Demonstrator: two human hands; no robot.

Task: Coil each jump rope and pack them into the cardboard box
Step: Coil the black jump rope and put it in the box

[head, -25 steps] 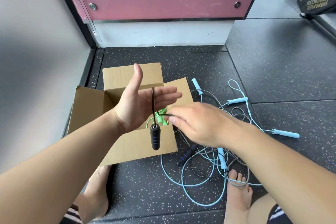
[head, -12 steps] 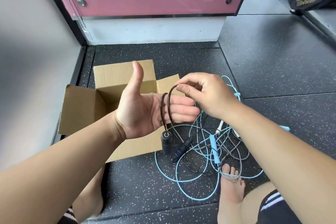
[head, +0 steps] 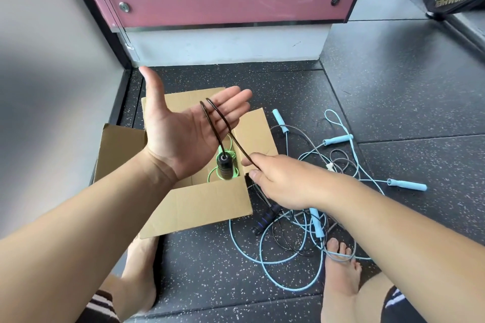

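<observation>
Right hand (head: pixel 283 183) has dropped from above the left fingers to their 4 o'clock, laying a second turn of black rope (head: pixel 208 122).

Risk: left hand (head: pixel 183 131) lies flat, palm up, thumb spread, fingers straight. Both turns merely rest across the fingers. A pull from the right hand, which pinches the rope between thumb and forefinger, or the weight of the hanging handle (head: pixel 224 169), may slide them off. The tail appears to run at 5 o'clock among the blue ropes (head: pixel 286 279) on the floor and may snag. Cardboard box (head: pixel 210 202) stands open beneath the left hand, green rope (head: pixel 227 151) inside.
</observation>
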